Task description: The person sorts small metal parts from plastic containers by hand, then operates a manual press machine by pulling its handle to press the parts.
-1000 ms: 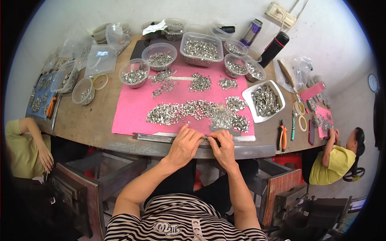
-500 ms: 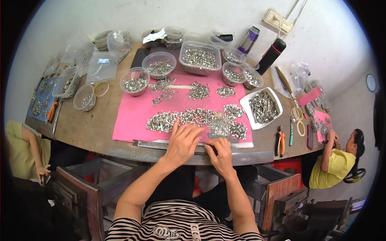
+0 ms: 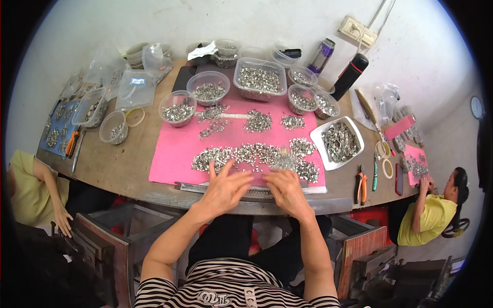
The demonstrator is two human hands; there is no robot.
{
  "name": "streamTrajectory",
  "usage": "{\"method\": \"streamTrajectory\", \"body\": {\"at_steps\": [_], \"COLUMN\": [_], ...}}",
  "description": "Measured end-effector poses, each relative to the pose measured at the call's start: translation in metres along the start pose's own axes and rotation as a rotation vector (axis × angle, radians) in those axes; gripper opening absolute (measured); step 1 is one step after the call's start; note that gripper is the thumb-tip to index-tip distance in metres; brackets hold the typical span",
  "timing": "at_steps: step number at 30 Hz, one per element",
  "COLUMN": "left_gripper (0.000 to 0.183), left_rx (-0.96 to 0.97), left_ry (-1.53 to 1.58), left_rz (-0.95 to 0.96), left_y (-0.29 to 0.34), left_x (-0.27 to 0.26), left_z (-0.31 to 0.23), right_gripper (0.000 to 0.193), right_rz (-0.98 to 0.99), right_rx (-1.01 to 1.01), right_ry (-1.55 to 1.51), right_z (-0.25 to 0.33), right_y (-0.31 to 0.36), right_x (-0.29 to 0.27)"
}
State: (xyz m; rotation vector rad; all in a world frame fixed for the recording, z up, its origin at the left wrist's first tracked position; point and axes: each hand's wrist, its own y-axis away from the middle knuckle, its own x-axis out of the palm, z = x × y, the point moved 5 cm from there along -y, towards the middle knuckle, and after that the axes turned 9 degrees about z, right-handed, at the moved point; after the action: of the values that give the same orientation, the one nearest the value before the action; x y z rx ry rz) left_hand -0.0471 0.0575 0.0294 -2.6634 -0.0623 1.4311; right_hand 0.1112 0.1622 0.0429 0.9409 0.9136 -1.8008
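Note:
On the pink mat (image 3: 169, 149) lies a long row of small silver metal pieces (image 3: 213, 156), with a heap of thin silver pins (image 3: 283, 160) toward its right. My left hand (image 3: 223, 191) is open, fingers spread, two fingertips at the near edge of the pieces. Just right of it, my right hand (image 3: 288, 192) is bent with its fingers together below the pins; whatever they pinch is hidden. Under both hands, along the mat's front edge, runs a narrow metal strip (image 3: 192, 188) with a row of small parts in it, partly covered.
Clear tubs (image 3: 259, 82) of metal pieces stand behind the mat. To the right are a white dish (image 3: 339, 142), orange-handled pliers (image 3: 361, 186) and a black flask (image 3: 351, 77). Co-workers in yellow sit at the left (image 3: 38, 185) and right (image 3: 429, 213).
Both hands have lifted slightly from the metal strip toward the pieces. My left hand's fingers have spread wider. The view has shifted a little. The left co-worker's hand has moved.

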Motion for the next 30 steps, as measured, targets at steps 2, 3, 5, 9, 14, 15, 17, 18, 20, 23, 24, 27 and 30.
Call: {"method": "streamTrajectory", "body": {"at_steps": [2,3,5,9,14,15,17,18,20,23,24,27,30], "left_gripper": [0.012,0.012,0.007,0.008,0.010,0.010,0.010,0.010,0.009,0.008,0.008,0.009,0.010], "left_rx": [-0.001,0.000,0.020,0.038,0.046,0.045,0.064,0.061,0.037,0.007,0.001,0.032,0.051], "left_ry": [0.081,0.081,-0.019,-0.097,-0.172,-0.172,-0.155,-0.154,-0.097,-0.122,-0.137,-0.211,-0.235], "left_rz": [-0.214,-0.215,-0.272,-0.330,-0.303,-0.301,-0.295,-0.294,-0.282,-0.306,-0.307,-0.326,-0.306], "left_y": [-0.008,-0.015,-0.025,-0.038,-0.042,-0.043,-0.038,-0.037,-0.037,-0.041,-0.042,-0.040,-0.042], "left_x": [-0.012,-0.010,-0.005,0.004,0.006,0.006,0.005,0.005,0.007,0.011,0.013,0.014,0.012], "left_z": [0.004,0.007,0.012,0.012,0.006,0.006,0.006,0.007,0.012,0.009,0.008,0.004,0.002], "right_gripper": [0.016,0.016,0.012,0.010,0.008,0.008,0.008,0.008,0.008,0.009,0.009,0.008,0.008], "right_rz": [-0.129,-0.130,-0.221,-0.251,-0.252,-0.250,-0.241,-0.256,-0.231,-0.230,-0.249,-0.279,-0.312], "right_rx": [0.129,0.130,0.110,0.101,0.079,0.080,0.073,0.082,0.096,0.114,0.101,0.074,0.076], "right_ry": [-0.071,-0.071,0.025,0.079,0.134,0.132,0.005,-0.083,-0.110,-0.114,-0.103,-0.039,-0.047], "right_z": [-0.009,-0.011,-0.014,-0.015,-0.016,-0.014,-0.009,-0.005,0.000,0.001,0.004,0.010,0.011], "right_y": [-0.008,-0.011,-0.016,-0.028,-0.029,-0.025,-0.009,0.000,0.013,0.026,0.027,0.027,0.028], "right_x": [-0.006,-0.003,0.004,0.013,0.014,0.010,0.002,-0.005,-0.006,-0.005,-0.005,-0.001,0.000]}}
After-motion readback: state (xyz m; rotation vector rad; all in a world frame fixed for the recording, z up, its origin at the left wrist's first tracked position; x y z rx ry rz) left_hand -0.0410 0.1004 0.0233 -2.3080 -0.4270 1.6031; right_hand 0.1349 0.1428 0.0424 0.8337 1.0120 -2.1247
